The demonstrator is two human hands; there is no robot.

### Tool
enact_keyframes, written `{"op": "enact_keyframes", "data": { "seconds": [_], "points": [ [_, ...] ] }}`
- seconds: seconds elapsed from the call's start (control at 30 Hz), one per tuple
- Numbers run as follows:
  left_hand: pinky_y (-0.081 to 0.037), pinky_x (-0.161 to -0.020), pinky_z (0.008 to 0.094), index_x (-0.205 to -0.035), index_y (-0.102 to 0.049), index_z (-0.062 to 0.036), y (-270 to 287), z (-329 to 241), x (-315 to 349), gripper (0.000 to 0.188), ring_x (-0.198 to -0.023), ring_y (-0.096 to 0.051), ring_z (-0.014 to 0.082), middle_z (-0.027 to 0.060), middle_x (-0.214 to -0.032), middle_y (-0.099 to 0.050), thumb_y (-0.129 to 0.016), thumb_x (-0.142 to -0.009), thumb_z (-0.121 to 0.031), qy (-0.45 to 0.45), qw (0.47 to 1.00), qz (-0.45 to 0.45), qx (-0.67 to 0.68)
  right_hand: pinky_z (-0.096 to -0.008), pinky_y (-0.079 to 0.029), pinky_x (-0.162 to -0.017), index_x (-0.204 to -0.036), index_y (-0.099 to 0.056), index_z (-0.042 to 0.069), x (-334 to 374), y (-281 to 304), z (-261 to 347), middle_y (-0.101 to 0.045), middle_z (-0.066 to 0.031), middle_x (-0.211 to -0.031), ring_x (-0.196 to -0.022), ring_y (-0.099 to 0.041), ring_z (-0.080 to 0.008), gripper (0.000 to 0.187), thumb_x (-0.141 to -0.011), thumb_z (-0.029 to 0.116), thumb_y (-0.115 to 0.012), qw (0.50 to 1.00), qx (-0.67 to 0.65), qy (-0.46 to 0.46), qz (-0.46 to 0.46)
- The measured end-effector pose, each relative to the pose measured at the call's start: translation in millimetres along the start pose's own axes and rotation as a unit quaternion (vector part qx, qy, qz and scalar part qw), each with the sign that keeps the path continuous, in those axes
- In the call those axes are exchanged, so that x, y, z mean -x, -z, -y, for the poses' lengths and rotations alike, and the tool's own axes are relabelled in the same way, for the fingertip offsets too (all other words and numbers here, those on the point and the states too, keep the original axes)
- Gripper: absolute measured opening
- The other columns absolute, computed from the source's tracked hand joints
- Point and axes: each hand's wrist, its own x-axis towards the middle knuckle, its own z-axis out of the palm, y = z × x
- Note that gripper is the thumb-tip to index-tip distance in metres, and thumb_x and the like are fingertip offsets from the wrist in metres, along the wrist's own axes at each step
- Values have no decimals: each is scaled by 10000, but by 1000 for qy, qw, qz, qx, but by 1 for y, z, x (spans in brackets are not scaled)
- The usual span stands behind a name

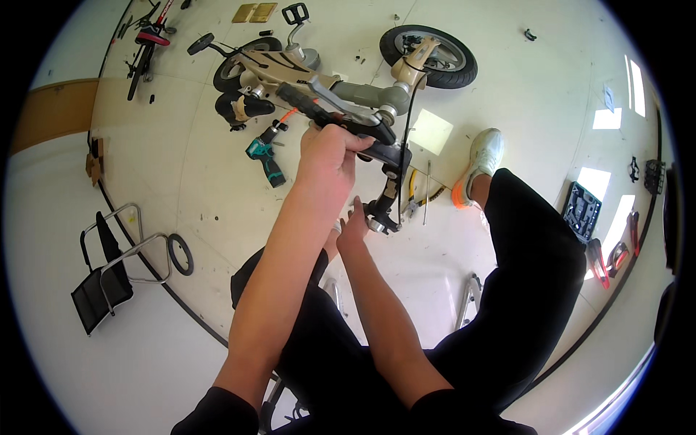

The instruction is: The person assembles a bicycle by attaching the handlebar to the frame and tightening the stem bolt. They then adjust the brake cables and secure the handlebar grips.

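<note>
A small bike with a beige frame [279,71] lies on the floor ahead of me, its dark handlebar [390,190] pointing back toward me. My left hand [332,148] is closed around the bar beside the black grip [299,101] and a silver brake lever [346,109], thumb laid along the top. Lower down, my right hand [352,223] is at the near end of the handlebar, by a dark clamp-like fitting with a silver end [378,220]. Its fingers are bent against this part and partly hidden. A black cable [407,130] runs along the bar.
A teal cordless drill [265,158] lies left of the handlebar. Yellow-handled pliers [412,194] and a screwdriver [427,192] lie right of it, near my shoe [486,152]. Farther right is a tool case [581,212]. A black chair [103,290] and a tyre [180,254] are at left.
</note>
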Motion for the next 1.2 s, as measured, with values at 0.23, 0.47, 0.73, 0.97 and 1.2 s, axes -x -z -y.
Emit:
{"op": "enact_keyframes", "data": {
  "seconds": [0.23, 0.47, 0.73, 0.97, 1.2],
  "points": [
    [-480, -892, 333, -898, -587, 43, -33, -32, 44, 215, -891, -589, 227, 117, -906, -601, -560, -719, 160, 17, 1000, -1, -19, -400, -365, -977, -1266, -460, 0, 45, 32, 35, -522, -149, -1211, -1109, -489, -276, 521, -867, 282, -644, 911, 136, 377, -97],
    [-492, -829, 335, -903, -562, 55, -76, -101, 104, 177, -824, -611, 225, 145, -880, -607, -581, -736, 110, 32, 995, 81, -40, -357, -433, -834, -1071, -512, -8, 158, 76, 84, -580, -97, -963, -919, -549, -212, 298, -909, 224, -605, 907, 175, 382, 27],
    [-432, -897, 559, -980, -437, 69, -185, -180, 114, 305, -897, -565, 329, 206, -929, -507, -613, -745, -17, 8, 983, 179, -33, -337, -434, -724, -981, -565, -44, 292, 77, 194, -597, -81, -863, -785, -539, -177, 201, -869, 103, -646, 871, 144, 468, 22],
    [-397, -931, 555, -1022, -430, 78, -292, -141, 36, 424, -947, -525, 353, 231, -992, -484, -602, -688, -118, 64, 972, 223, -40, -366, -364, -525, -745, -529, -51, 297, 56, 282, -510, -61, -603, -550, -424, -161, 215, -860, 97, -635, 812, 147, 565, -20],
    [-407, -946, 477, -960, -506, 19, -331, -127, -48, 392, -910, -523, 321, 146, -925, -521, -662, -716, -245, -41, 937, 338, -84, -280, -449, -509, -1058, -547, -70, 299, 18, 365, -588, -108, -713, -559, -552, -121, 278, -854, 99, -630, 844, 215, 489, 38]
  ]
}}
